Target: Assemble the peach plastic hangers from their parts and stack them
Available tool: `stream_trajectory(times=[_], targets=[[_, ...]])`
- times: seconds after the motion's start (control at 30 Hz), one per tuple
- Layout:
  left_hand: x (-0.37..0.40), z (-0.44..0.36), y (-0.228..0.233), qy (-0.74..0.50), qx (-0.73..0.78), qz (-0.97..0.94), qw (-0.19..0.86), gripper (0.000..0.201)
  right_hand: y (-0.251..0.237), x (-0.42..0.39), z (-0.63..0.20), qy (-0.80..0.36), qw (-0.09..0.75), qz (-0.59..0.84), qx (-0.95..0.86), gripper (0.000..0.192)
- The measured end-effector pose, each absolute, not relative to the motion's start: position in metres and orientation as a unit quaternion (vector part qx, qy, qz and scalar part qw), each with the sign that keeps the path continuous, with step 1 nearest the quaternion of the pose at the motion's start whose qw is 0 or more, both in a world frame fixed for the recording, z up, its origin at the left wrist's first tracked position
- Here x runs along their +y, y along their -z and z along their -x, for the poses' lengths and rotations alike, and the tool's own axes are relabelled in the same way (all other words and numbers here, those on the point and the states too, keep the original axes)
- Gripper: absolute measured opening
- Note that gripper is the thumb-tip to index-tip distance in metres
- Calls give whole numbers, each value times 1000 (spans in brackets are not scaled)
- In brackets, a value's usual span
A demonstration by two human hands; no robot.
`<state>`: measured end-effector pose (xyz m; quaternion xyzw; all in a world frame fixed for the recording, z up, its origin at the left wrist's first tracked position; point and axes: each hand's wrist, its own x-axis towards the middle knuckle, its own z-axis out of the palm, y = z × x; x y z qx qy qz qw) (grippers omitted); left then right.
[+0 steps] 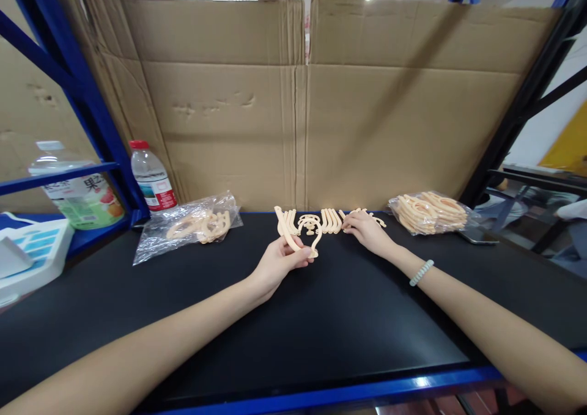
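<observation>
My left hand [276, 264] grips a curved peach-coloured plastic piece [293, 239] just above the black tabletop [321, 317]. A row of similar peach pieces [328, 219] lies along the back of the table in front of the cardboard. My right hand [365, 230] rests with its fingertips on the right end of that row; I cannot tell whether it pinches a piece. A pale bead bracelet [421, 272] circles my right wrist.
A clear bag of peach pieces [192, 225] lies at left, another bag [428, 212] at right. A water bottle [152, 176] and a larger drink bottle [77, 189] stand at far left by blue shelf posts [92, 106]. Cardboard sheets [302, 109] wall the back.
</observation>
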<state>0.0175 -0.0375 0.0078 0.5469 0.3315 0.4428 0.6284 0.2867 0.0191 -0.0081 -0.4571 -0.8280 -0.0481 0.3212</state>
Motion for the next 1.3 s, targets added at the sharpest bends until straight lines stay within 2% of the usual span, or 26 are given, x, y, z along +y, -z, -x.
stream_trajectory(times=[0.13,0.2,0.27,0.4,0.63,0.8,0.93,1.1,1.23,1.3], targets=[[-37,-17,-7,-446,321,-537,640,37,-9,3,-273,-112,541,465,-692,15],[-37,-16,-7,-447,317,-535,643,37,-20,-11,-263,-234,627,421,-612,21],[-38,-16,-8,-447,317,-540,639,36,-31,-25,-250,-335,677,364,-546,24],[-38,-17,-7,-450,315,-554,625,37,-40,-52,-225,-468,671,312,-484,22],[-38,-16,-7,-452,307,-558,625,38,-26,-67,-204,-540,630,332,-449,20],[-38,-16,-8,-449,307,-561,624,36,-18,-61,-203,-533,612,369,-453,29],[-38,-17,-7,-452,308,-557,626,36,-14,-62,-201,-513,631,367,-451,35],[-36,-16,-4,-454,292,-560,629,35,-13,-62,-198,-560,652,327,-393,48],[-35,-16,-4,-451,289,-561,632,34,-11,-59,-197,-599,590,306,-447,28],[-35,-16,-4,-447,290,-562,632,32,-9,-56,-197,-588,577,321,-466,25]])
